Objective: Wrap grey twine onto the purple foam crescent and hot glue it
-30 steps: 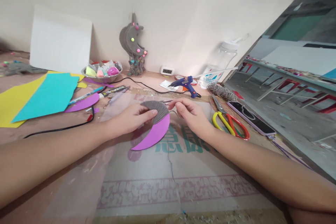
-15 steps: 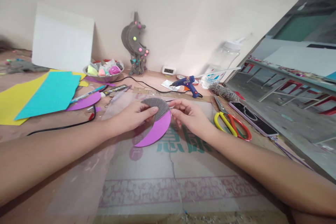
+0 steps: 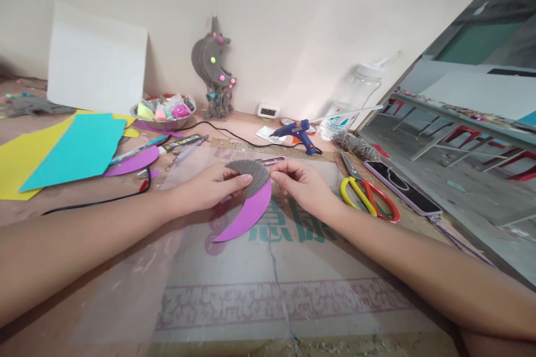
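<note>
A purple crescent (image 3: 250,211), its upper part wound with grey yarn (image 3: 256,174), is held above a translucent plastic sheet (image 3: 218,268). My left hand (image 3: 220,183) pinches the wrapped part, thumb on top and fingers underneath. At the crescent's right edge my right hand (image 3: 295,179) has its thumb and index finger pressed together, seemingly on the yarn, though the strand there is too thin to make out clearly. Behind the hands, a finished-looking grey moon ornament (image 3: 213,67) with coloured balls leans against the white board.
Scissors (image 3: 368,195), a phone (image 3: 402,187) and a grey yarn bundle (image 3: 358,146) lie to the right. A blue glue gun (image 3: 299,133) and small clock (image 3: 268,111) stand behind. Left are turquoise sheet (image 3: 75,148), yellow sheet (image 3: 25,162), purple piece (image 3: 136,162), bowl (image 3: 165,122) and black cable (image 3: 96,203).
The crescent has tilted slightly, its lower tip dropping a little. My right hand's fingers have closed in more at its edge, while my left hand keeps its hold.
</note>
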A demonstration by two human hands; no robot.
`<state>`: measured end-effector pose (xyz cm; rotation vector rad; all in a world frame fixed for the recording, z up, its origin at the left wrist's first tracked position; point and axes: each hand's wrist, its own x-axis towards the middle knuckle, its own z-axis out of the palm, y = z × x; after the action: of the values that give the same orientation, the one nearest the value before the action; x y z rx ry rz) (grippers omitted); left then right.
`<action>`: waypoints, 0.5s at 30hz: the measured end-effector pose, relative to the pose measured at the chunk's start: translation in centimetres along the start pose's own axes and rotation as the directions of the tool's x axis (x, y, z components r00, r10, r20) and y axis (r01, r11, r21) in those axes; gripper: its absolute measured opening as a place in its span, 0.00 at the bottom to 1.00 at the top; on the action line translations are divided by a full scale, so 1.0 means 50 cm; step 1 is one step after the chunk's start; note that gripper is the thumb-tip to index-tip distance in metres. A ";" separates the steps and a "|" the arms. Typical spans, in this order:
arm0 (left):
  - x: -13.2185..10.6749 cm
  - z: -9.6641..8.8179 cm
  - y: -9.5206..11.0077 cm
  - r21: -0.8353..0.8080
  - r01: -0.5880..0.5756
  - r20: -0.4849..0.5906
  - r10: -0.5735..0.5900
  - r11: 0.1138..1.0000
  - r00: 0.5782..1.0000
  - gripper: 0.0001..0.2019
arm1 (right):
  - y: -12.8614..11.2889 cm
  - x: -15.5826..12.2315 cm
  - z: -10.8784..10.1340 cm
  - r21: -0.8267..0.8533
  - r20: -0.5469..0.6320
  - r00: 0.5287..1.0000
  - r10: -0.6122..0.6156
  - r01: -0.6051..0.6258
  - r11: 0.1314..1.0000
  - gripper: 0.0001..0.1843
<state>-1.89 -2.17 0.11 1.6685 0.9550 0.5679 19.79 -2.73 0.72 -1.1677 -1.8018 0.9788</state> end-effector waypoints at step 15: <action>0.005 -0.004 0.011 0.067 -0.052 -0.088 0.058 0.996 0.994 0.20 | 0.006 0.002 0.003 0.002 0.086 0.996 -0.014 0.014 1.000 0.10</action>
<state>-1.74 -1.93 0.65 1.7430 1.0037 0.6595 19.76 -2.56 0.40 -1.1257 -1.8745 1.0360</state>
